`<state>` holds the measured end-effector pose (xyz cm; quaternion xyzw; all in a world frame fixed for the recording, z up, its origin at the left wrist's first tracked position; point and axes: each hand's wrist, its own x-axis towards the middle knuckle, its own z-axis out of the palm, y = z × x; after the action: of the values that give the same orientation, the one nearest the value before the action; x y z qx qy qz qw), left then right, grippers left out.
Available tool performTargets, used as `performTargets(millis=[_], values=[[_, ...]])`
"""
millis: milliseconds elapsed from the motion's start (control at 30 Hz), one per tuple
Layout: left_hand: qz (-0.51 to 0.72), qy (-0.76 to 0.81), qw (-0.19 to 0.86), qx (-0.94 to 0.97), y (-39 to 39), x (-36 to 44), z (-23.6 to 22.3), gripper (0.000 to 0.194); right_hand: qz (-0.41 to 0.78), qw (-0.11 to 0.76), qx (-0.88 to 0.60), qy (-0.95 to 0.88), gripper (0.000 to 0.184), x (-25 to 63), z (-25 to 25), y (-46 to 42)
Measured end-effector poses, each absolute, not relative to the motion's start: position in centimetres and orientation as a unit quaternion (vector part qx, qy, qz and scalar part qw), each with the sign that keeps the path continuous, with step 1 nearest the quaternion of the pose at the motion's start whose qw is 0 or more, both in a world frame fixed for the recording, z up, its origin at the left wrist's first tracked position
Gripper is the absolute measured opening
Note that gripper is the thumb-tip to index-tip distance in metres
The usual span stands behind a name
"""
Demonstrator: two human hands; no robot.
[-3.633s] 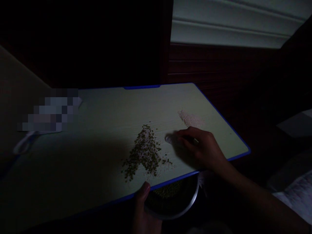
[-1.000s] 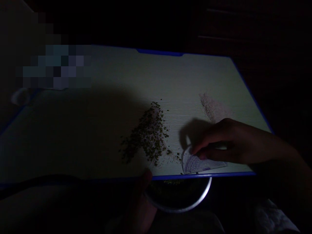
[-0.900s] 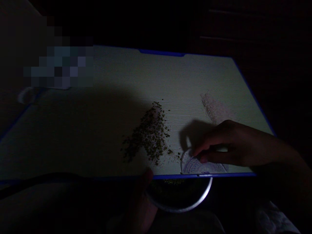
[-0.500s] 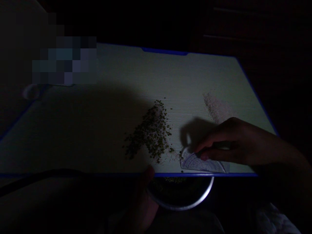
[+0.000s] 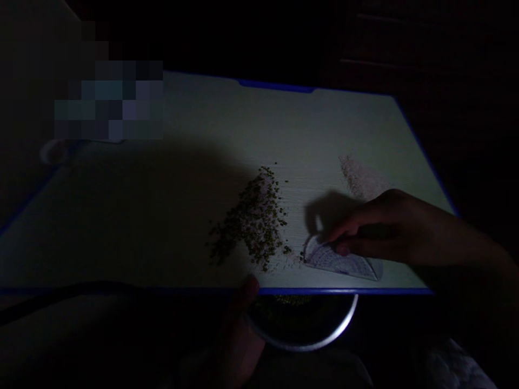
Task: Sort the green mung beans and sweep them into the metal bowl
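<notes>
In dim light, the right hand (image 5: 405, 229) pinches a clear protractor (image 5: 336, 261) on the board (image 5: 324, 135), right of a mixed pile (image 5: 259, 216). The left hand (image 5: 243, 346) touches the bowl (image 5: 344, 327) below the near edge, grip too dark to tell. Short, flat strokes should limit scattering.

Green and pale share the middle of the bench (image 5: 251, 124)!
And here's the layout: a pale top with blue edging (image 5: 348, 291), a mixed heap (image 5: 255, 221) of small green beans and pale grains sprawling across the centre, strays trailing right; over at the far right, a pale heap (image 5: 359, 175) all of grains, well apart; a clear protractor (image 5: 340, 262) against the surface, near right, beans just beside its left tip; far left, a light-coloured object (image 5: 109, 141), mostly pixelated.
</notes>
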<state>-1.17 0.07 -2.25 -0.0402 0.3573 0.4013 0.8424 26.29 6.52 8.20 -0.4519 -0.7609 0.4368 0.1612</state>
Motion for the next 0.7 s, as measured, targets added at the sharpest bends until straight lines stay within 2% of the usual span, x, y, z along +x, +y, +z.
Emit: performTargets(millis=[200, 400, 700], values=[[0.408, 0.327, 0.852, -0.035, 0.7, -1.1, -1.7, 0.016, 0.417, 0.166, -0.501, -0.74, 0.021, 27.4, 8.2, 6.9], [0.418, 0.37, 0.828, -0.053, 0.5, -1.0, -1.8, 0.015, 0.378, 0.218, -0.517, -0.736, 0.022, 26.1, 8.2, 6.8], [0.41, 0.291, 0.864, -0.025, 0.4, -0.9, -1.9, 0.018, 0.41, 0.202, -0.463, -0.759, 0.02, 25.6, 7.9, 6.7]])
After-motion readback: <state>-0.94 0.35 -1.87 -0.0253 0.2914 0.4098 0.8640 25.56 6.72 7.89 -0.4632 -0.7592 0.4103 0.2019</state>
